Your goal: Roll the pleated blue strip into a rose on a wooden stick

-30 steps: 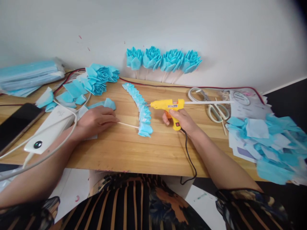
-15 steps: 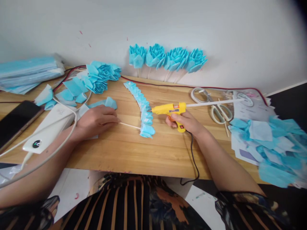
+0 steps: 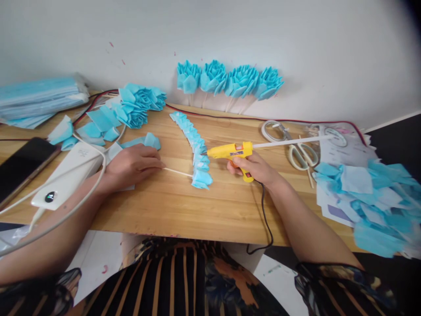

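My left hand [image 3: 136, 163] pinches the end of a thin pale stick [image 3: 177, 171]. The stick's far end meets the lowest piece of a curved, pleated strip of blue petals [image 3: 197, 147] lying on the table. My right hand [image 3: 251, 167] is wrapped around the handle of a yellow hot glue gun [image 3: 232, 152], with fingers near its orange trigger. The gun's nozzle points left at the strip's right edge, touching or very close to it. A long white glue stick [image 3: 292, 141] juts from the gun's back.
Several blue fabric roses [image 3: 213, 78] lean on the wall, and more roses [image 3: 134, 105] lie left of them. Blue scraps [image 3: 378, 193] are heaped at right near scissors [image 3: 302, 156] and tape [image 3: 272, 131]. At left are a white power bank [image 3: 70, 175] with cable and a phone [image 3: 28, 166].
The glue gun has shifted very slightly left and down against the strip. My left hand, the stick and the petal strip look unchanged.
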Tool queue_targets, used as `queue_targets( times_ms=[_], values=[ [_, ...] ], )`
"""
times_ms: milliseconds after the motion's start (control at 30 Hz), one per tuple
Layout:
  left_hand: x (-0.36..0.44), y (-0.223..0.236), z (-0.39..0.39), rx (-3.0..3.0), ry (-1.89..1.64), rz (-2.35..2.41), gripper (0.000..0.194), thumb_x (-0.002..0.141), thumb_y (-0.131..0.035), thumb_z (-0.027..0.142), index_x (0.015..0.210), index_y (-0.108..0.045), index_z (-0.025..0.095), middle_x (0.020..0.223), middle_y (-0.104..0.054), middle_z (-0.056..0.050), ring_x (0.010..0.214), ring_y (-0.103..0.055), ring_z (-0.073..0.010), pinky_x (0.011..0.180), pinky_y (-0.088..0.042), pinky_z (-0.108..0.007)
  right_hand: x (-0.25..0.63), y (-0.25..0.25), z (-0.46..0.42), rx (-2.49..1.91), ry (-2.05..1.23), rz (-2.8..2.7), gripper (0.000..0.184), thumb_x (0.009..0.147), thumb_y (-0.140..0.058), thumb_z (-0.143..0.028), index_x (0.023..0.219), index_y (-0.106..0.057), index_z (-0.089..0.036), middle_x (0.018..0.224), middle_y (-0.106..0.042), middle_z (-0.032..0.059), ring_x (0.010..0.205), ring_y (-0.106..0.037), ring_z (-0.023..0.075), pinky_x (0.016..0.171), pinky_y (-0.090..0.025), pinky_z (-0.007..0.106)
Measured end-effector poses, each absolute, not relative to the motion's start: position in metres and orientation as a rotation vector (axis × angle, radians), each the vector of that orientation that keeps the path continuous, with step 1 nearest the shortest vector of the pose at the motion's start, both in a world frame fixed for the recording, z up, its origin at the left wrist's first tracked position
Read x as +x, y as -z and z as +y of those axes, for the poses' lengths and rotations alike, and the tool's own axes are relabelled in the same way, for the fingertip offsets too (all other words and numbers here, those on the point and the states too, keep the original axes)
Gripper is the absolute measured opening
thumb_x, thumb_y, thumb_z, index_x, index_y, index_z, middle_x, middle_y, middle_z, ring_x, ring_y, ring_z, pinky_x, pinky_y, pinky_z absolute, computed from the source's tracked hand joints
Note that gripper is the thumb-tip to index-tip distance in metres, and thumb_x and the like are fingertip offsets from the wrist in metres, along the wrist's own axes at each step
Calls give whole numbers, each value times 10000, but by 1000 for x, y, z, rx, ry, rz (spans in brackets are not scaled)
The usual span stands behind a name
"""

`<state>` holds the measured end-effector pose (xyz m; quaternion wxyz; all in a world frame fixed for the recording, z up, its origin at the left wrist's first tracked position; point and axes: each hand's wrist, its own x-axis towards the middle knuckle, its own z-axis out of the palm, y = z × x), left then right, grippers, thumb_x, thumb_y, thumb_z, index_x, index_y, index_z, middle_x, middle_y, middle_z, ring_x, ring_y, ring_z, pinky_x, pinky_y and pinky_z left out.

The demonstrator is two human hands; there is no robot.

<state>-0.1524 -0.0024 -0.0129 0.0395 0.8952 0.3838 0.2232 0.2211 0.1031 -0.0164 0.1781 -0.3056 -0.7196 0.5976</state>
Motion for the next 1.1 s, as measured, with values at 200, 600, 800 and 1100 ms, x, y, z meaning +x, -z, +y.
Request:
queue_targets(
  times_ms=[200,600,800,1100],
  values=[
    [-154,15,-2,2728,-671,1184,294,1078,-505,236,951,-765,188,904,-732,-65,841,-659,-177,797,-455,-275,221,16,103,-875,-1669,-2048,529,929,-616,-621,670,-660,-162,618,-583,8,527,-459,93,503,-350,252],
    [-152,14,-2,2728,-683,1170,287,1072,-514,225,945,-769,186,898,-733,-69,839,-659,-180,797,-457,-282,220,18,103,-887,-1655,-2073,547,934,-601,-641,670,-655,-165,581,-541,-7,515,-452,93,494,-350,252],
    [-152,13,-2,2729,-670,1190,335,1090,-483,265,937,-770,189,886,-736,-62,819,-669,-172,782,-465,-274,219,15,102,-853,-1650,-2085,534,948,-601,-610,648,-635,-169,574,-540,-15,510,-454,88,498,-354,250],
    [-153,13,-2,2703,-632,1220,344,1088,-484,282,948,-786,198,906,-749,-75,834,-682,-179,789,-483,-282,216,11,100,-833,-1652,-2077,543,940,-618,-628,632,-615,-181,586,-563,-14,506,-443,87,485,-352,249]
  ],
)
